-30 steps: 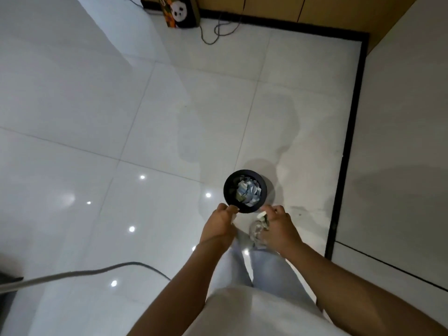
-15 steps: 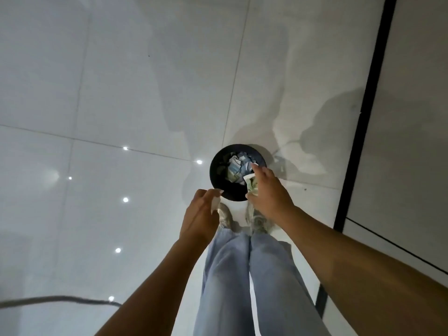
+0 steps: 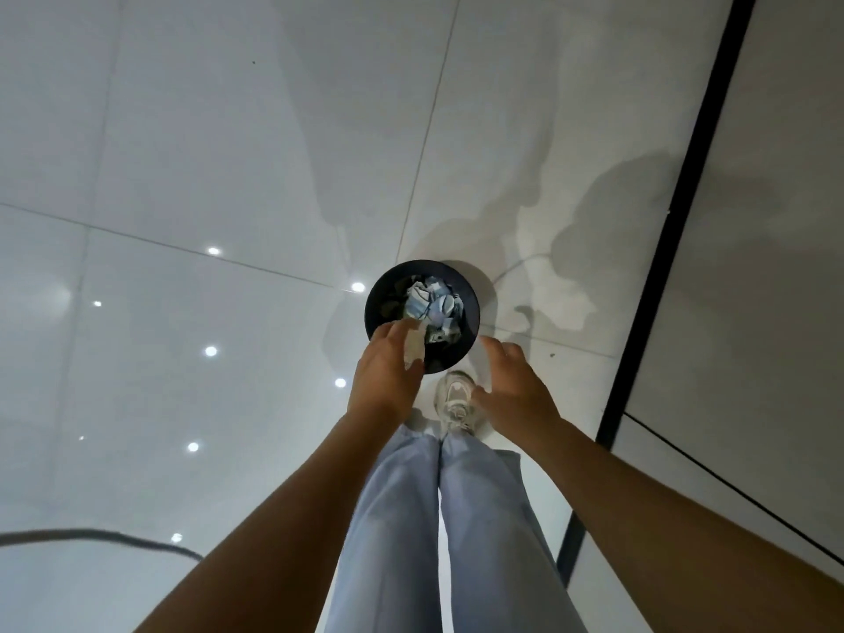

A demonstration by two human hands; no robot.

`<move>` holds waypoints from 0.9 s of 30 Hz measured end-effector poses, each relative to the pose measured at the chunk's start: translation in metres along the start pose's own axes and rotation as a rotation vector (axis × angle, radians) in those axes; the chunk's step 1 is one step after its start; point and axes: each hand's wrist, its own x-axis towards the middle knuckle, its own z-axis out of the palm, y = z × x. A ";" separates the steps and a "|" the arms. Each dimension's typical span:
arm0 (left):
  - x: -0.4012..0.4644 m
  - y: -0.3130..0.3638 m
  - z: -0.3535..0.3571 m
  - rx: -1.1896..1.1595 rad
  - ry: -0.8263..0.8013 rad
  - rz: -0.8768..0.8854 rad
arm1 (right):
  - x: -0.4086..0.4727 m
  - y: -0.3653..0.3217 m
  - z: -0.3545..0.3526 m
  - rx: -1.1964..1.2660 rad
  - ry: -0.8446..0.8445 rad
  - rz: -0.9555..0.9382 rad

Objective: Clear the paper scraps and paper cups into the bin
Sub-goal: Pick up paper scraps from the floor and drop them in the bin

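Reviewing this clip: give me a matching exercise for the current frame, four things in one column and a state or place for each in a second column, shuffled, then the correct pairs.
Things
1. left hand
2. right hand
3. bin
4. cable

States or places
A. lies on the floor at the lower left
B. fingers spread, holding nothing
C. stands on the floor by the person's feet, crumpled paper inside
D. holds a pale scrap over the bin's near rim

Pairs: 1-D, 2-B, 3-C, 4-A
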 end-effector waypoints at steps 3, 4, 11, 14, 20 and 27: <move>0.010 0.002 0.003 0.058 -0.112 -0.048 | -0.003 0.004 0.001 -0.021 0.008 -0.003; 0.010 0.001 0.003 0.081 -0.129 -0.054 | -0.004 0.005 0.001 -0.034 0.006 -0.001; -0.037 -0.018 -0.018 0.155 -0.041 -0.047 | -0.023 -0.022 -0.005 -0.127 -0.010 -0.062; -0.071 -0.027 -0.030 0.166 -0.033 -0.077 | -0.040 -0.044 -0.010 -0.175 -0.008 -0.140; -0.139 -0.034 -0.056 0.153 0.020 -0.151 | -0.088 -0.100 -0.011 -0.389 -0.087 -0.267; -0.227 -0.053 -0.080 0.102 0.156 -0.281 | -0.159 -0.150 0.013 -0.622 -0.170 -0.435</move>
